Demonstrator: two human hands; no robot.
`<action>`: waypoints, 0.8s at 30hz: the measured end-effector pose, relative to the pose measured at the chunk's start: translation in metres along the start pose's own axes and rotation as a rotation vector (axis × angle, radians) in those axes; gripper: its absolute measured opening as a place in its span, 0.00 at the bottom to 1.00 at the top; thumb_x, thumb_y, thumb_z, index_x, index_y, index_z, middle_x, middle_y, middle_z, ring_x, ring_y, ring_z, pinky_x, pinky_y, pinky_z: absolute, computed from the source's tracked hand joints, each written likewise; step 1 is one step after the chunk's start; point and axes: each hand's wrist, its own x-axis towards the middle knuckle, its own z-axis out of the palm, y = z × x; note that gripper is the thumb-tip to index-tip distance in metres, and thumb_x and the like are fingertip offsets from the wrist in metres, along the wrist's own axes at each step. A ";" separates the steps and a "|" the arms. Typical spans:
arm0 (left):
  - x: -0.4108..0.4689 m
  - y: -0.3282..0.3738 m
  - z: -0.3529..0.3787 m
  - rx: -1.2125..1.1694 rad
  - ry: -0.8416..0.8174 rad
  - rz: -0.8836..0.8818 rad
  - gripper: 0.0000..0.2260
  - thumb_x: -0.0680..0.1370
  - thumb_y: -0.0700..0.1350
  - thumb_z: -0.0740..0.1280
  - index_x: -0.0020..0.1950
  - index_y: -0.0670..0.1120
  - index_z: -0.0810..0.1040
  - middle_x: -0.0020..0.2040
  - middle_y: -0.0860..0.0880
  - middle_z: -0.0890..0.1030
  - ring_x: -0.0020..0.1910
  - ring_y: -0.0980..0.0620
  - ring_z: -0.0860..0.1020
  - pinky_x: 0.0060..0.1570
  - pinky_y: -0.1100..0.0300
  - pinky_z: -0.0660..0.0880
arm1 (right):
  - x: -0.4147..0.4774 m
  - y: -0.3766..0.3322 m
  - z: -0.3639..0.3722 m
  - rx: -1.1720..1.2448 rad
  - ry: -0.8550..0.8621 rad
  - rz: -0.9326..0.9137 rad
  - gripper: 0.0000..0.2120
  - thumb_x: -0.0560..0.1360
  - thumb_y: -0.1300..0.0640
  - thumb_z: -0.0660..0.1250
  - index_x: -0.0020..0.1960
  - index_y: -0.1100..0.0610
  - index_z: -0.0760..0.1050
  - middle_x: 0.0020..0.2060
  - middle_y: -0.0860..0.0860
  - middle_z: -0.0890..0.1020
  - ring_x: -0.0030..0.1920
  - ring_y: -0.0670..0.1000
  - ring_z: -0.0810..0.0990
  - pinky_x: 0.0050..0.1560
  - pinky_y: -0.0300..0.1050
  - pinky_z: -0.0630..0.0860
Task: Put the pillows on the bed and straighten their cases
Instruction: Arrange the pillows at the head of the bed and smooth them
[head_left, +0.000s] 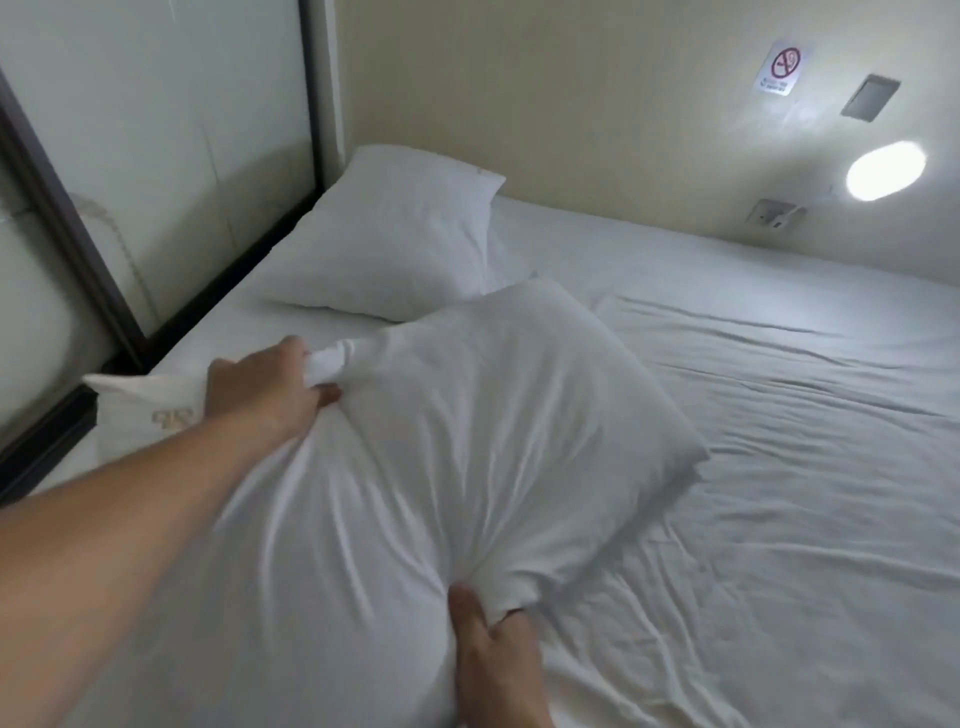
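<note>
A no-smoking sign (781, 69) on the wall (597, 104); its small print below the symbol is unreadable

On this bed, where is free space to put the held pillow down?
Free: the wrinkled sheet right of the held pillow, up to the wall under the lamp. Crowded: the corner with the far pillow, and near the left hand.

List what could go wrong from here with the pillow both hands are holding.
1. The left hand and right hand each pinch only a bunched corner of the near pillow; a hard tug may slide the case off its filling rather than smooth it.
2. That pillow's far corner lies close to the far pillow, so pushing it forward may knock the far one askew.
3. Dragging it could deepen the wrinkles in the sheet.
</note>
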 end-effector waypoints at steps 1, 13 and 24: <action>0.007 0.003 -0.003 0.054 0.073 0.026 0.18 0.72 0.61 0.66 0.48 0.48 0.71 0.50 0.41 0.82 0.49 0.41 0.78 0.47 0.50 0.65 | -0.010 -0.002 0.010 -0.079 -0.116 -0.024 0.19 0.76 0.45 0.66 0.59 0.57 0.80 0.57 0.59 0.83 0.58 0.55 0.80 0.56 0.40 0.74; -0.110 0.050 0.016 0.209 -0.390 0.473 0.63 0.53 0.78 0.62 0.73 0.54 0.29 0.77 0.42 0.33 0.75 0.40 0.34 0.68 0.31 0.40 | 0.144 -0.115 -0.131 -0.716 0.221 -0.419 0.45 0.67 0.31 0.67 0.76 0.50 0.57 0.74 0.55 0.62 0.73 0.60 0.61 0.71 0.57 0.61; -0.110 0.049 0.050 0.186 -0.047 0.464 0.31 0.66 0.58 0.74 0.60 0.39 0.77 0.59 0.38 0.80 0.56 0.41 0.79 0.53 0.47 0.76 | 0.223 -0.132 -0.097 -1.419 -0.233 -1.127 0.57 0.57 0.24 0.65 0.76 0.38 0.37 0.75 0.38 0.41 0.75 0.43 0.40 0.72 0.48 0.39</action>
